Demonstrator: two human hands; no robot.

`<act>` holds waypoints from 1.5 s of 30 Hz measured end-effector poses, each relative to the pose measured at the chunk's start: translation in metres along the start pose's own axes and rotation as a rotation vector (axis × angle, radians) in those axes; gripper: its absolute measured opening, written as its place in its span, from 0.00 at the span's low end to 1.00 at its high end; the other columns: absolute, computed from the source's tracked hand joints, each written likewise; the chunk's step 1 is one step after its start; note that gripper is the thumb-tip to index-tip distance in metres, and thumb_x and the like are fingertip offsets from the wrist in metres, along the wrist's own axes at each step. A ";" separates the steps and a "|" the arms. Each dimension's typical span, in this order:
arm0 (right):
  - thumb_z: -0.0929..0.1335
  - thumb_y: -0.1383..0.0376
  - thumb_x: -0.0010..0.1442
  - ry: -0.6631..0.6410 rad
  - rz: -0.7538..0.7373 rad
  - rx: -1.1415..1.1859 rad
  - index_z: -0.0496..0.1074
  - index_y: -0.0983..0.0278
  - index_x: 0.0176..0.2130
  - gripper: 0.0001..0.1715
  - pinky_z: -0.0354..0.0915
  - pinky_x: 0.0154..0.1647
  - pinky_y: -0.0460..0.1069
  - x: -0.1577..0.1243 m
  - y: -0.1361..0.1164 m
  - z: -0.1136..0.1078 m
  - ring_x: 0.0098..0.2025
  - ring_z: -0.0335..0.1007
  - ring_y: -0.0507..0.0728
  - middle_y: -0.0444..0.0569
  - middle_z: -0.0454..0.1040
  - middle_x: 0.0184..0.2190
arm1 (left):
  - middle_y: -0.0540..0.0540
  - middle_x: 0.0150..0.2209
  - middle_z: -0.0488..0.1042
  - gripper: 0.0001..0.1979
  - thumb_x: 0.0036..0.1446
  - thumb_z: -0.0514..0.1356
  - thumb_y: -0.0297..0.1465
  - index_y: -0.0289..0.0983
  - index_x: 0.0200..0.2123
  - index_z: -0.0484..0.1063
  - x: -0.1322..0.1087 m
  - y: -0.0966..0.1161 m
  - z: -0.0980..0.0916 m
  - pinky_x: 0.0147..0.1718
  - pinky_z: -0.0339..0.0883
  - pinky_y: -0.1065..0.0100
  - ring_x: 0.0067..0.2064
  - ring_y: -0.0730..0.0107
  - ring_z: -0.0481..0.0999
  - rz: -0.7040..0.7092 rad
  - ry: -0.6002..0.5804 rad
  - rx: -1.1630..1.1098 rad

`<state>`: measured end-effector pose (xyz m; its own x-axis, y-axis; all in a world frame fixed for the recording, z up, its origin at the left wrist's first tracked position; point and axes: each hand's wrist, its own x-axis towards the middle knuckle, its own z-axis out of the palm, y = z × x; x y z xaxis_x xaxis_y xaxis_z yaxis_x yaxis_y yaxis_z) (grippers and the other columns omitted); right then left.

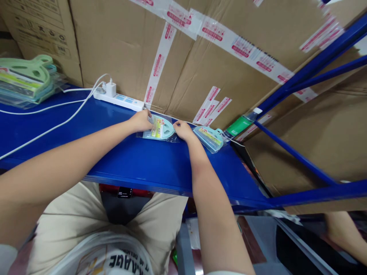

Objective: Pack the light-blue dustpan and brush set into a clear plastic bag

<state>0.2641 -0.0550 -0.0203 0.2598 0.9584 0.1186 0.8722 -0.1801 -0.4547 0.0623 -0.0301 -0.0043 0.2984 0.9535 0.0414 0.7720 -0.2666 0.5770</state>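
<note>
A light-blue plastic item in a clear bag [164,129], with a yellow and red label, lies on the blue shelf between my hands. My left hand [141,121] has its fingers closed on the bag's left end. My right hand [182,130] pinches the bag's right end, its fingertips partly hidden. Just right of that hand lies a similar bagged light-blue item [210,138]. Several green and blue bagged items [25,80] are stacked at the far left.
A white power strip [122,101] with a plugged-in charger and white cables sits along the cardboard wall [114,49]. A green-labelled bottle [240,125] leans by the blue frame [295,147]. Another person's arm [345,233] shows at lower right.
</note>
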 end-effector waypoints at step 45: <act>0.66 0.77 0.67 -0.062 0.497 0.569 0.68 0.64 0.34 0.12 0.65 0.20 0.39 -0.025 -0.003 -0.038 0.18 0.66 0.47 0.39 0.67 0.17 | 0.52 0.19 0.71 0.06 0.44 0.66 0.27 0.42 0.27 0.73 0.003 -0.021 -0.022 0.31 0.65 0.68 0.26 0.66 0.73 0.035 -0.161 0.011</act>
<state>0.2712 -0.0865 0.0119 0.5281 0.8081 -0.2610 0.3056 -0.4677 -0.8294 0.0348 -0.0186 0.0022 0.4105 0.9092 -0.0701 0.7654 -0.3018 0.5685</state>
